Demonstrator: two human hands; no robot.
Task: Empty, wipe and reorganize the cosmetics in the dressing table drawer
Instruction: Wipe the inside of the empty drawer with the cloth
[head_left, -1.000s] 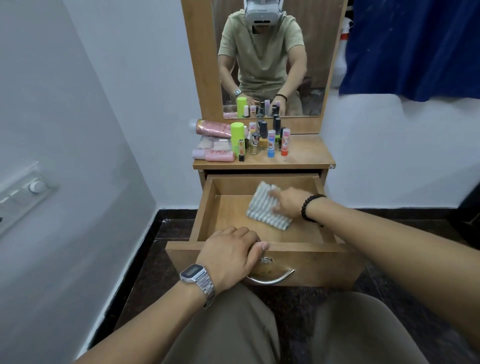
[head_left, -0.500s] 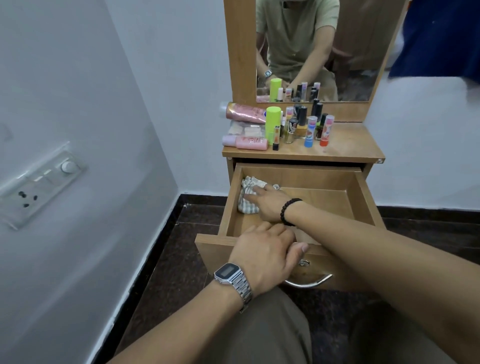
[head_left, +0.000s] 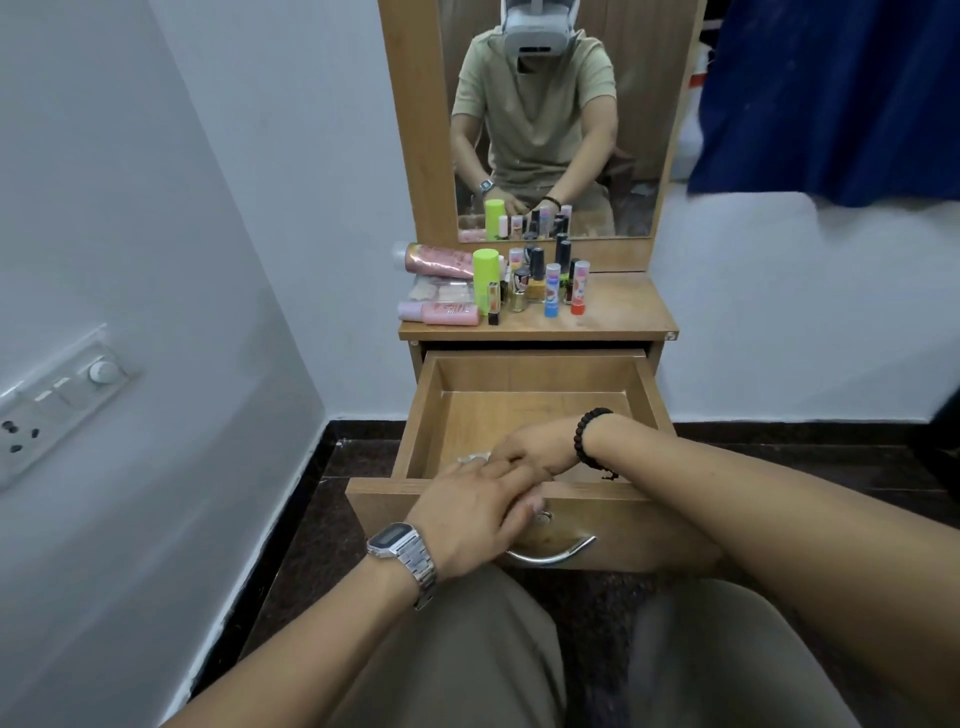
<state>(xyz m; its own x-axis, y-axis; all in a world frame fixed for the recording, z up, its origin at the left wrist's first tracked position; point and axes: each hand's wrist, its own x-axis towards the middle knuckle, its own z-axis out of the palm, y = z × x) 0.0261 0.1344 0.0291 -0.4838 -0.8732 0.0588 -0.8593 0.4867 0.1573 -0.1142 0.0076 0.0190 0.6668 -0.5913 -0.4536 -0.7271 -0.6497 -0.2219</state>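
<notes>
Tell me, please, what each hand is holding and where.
The left hand grips the drawer by its front edge. The right hand presses a mostly hidden cloth; its grip cannot be told.

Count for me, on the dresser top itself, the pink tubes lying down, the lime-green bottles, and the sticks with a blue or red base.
Pink tubes: 2
Lime-green bottle: 1
Blue-based stick: 1
Red-based stick: 1
Total: 5
</notes>
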